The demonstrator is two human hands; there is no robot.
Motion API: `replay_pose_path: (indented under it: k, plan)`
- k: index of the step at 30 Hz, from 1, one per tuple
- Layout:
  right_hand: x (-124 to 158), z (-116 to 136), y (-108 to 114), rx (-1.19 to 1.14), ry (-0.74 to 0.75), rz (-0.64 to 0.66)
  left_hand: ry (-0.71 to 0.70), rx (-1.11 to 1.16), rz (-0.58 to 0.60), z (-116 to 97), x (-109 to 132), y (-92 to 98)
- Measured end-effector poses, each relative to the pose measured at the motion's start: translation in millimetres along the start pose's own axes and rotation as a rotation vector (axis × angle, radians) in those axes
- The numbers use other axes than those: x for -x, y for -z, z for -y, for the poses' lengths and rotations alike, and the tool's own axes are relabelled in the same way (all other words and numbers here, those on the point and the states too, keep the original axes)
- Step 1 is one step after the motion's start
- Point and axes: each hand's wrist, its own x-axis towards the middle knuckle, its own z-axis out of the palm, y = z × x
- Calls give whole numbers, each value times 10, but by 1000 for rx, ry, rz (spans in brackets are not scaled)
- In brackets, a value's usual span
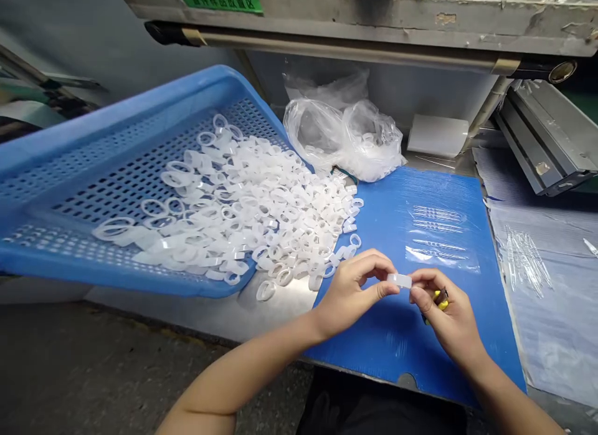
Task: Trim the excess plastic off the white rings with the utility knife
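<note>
Over the blue mat (374, 335), a translucent white plastic ring (399, 280) is held up edge-on between my two hands. My left hand (352, 285) is closed, with thumb and fingertips pinching the ring's left end. At its right end, the thumb and finger of my right hand (446, 310) are pinched together. A small yellow-and-black tool (440, 300) is tucked in my right hand; most of it is hidden by the fingers, so its kind does not show. Many similar rings (280, 217) spill in a heap to the left of my hands.
A tilted blue perforated basket (116, 117) reaches onto the metal tabletop. Behind the heap sits a clear plastic bag (346, 129). Thin clear pieces (436, 220) lie on the mat, more clear pieces (526, 260) to the right. A metal box (549, 136) and overhead shelf (327, 20) border the workspace.
</note>
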Motion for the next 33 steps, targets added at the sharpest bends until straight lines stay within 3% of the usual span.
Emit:
replay_pose_path:
  k: [14,23,33]
  plan:
    - [13,29,-7,-60,-51,121,130,154,58,81,48,-47]
    - [22,76,-56,221,62,65,49,59,50,57,68,-48]
    - [41,78,-21,191,80,142,-18,2,43,36,73,-37]
